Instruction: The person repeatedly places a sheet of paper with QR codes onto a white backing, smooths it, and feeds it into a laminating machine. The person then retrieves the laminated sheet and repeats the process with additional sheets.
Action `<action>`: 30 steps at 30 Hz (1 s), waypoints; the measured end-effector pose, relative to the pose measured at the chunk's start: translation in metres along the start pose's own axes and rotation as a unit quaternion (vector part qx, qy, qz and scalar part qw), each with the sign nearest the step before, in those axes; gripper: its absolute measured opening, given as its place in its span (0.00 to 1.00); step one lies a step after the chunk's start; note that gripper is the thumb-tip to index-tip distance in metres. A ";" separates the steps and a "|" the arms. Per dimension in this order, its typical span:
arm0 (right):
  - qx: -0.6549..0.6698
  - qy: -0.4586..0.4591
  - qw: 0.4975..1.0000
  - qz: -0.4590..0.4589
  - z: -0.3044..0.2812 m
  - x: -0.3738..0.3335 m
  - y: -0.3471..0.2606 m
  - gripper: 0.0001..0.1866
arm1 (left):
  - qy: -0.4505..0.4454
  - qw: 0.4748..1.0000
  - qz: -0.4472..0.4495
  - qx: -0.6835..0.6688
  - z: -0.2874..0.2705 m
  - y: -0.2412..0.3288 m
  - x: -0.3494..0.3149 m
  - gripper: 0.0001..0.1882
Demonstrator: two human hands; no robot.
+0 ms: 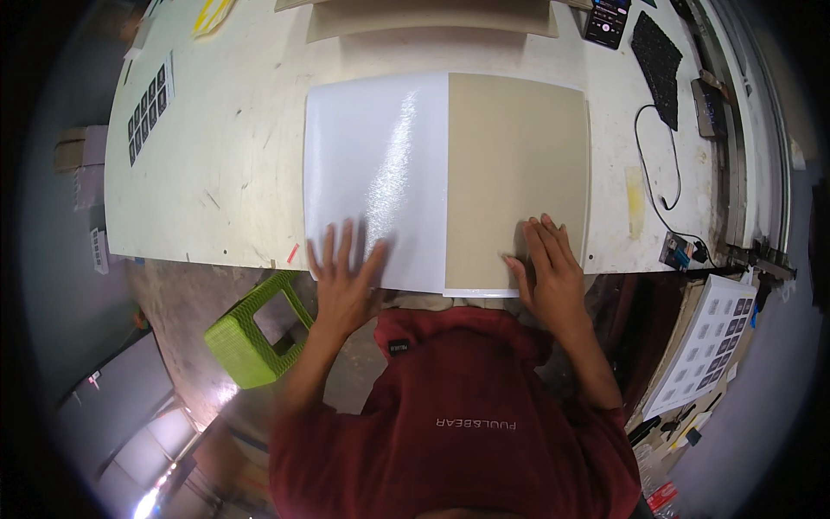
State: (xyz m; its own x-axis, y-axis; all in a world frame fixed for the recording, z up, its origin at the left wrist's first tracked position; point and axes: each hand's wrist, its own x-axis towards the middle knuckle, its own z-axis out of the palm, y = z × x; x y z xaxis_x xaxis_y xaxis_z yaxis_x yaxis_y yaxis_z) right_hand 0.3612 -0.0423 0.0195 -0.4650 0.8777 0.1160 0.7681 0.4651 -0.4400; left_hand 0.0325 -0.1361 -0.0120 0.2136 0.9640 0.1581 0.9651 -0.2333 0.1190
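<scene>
A glossy white sheet lies flat at the near edge of the table, with a tan board beside it on the right. The two meet along a straight line, and a thin white margin shows along the board's near and right edges. My left hand rests spread on the lower part of the white sheet, holding nothing. My right hand lies on the board's lower right part, fingers stretched out and close together, thumb apart. Whether the sheet runs on beneath the board is partly hidden.
Stacked tan boards stand at the far edge of the white table. A phone, a black scrap and a cable lie right. A printed sheet lies left. A green stool stands below left.
</scene>
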 end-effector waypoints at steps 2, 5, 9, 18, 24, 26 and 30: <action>0.007 -0.002 1.000 0.005 -0.001 -0.001 0.002 0.29 | 0.096 0.993 -0.049 0.049 0.003 -0.001 -0.029 0.56; 0.008 -0.004 1.000 0.001 -0.002 -0.003 0.004 0.28 | 0.295 0.942 -0.126 0.100 -0.014 0.014 -0.032 0.60; 0.094 -0.037 0.995 0.022 -0.016 0.002 0.011 0.27 | 0.296 0.949 -0.107 0.024 0.010 0.026 0.014 0.57; 0.114 0.094 0.984 0.101 -0.100 0.019 0.053 0.21 | -0.060 0.971 0.043 -0.228 0.045 0.086 0.133 0.56; 0.051 -0.178 0.960 -0.209 0.018 0.127 0.018 0.38 | -0.093 0.978 0.080 -0.170 0.040 0.087 0.141 0.55; -0.038 -0.133 0.965 -0.221 0.051 0.178 0.035 0.39 | -0.119 0.974 0.047 -0.189 0.041 0.089 0.140 0.54; -0.105 -0.040 0.984 -0.138 0.048 0.195 0.044 0.40 | -0.072 0.971 0.030 -0.227 0.044 0.088 0.137 0.56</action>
State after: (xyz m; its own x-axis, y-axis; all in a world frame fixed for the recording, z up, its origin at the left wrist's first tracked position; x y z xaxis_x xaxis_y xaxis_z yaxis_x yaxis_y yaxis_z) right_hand 0.2836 0.1435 -0.0204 -0.6953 0.7067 0.1306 0.6778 0.7053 -0.2077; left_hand 0.1536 -0.0186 -0.0227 0.3185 0.9469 0.0435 0.7913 -0.2908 0.5378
